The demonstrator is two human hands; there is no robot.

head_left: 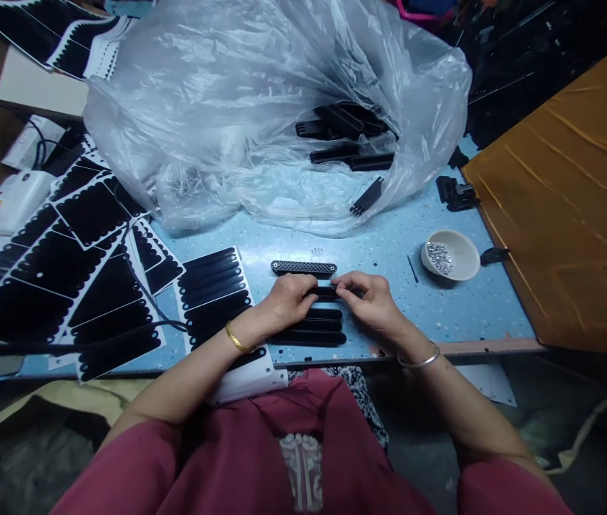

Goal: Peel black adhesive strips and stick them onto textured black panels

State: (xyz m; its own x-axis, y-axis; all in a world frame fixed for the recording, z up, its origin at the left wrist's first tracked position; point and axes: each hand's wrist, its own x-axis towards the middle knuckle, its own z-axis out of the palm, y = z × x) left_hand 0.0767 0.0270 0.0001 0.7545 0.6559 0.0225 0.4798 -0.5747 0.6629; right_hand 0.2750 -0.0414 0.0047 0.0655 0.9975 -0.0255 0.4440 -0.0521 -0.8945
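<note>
Between my two hands lies a narrow black bar (326, 292). My left hand (291, 300) pinches its left end, and my right hand (363, 295) has its fingers closed on the right end. Just beyond sits a black bar with a lattice face (303, 268) and a small round fitting at each end. Nearer my body, several smooth black bars (317, 327) lie side by side, partly under my left wrist. A sheet of black rounded strips (216, 286) is left of my left hand.
A large clear plastic bag (217, 107) holds more black pieces (343, 121) at the back. On the right are a white bowl (464, 254) of small metal parts, a thin dark tool (413, 269) and an orange-brown taped surface (577, 186). More black strip sheets (40, 286) and a cable cover the left.
</note>
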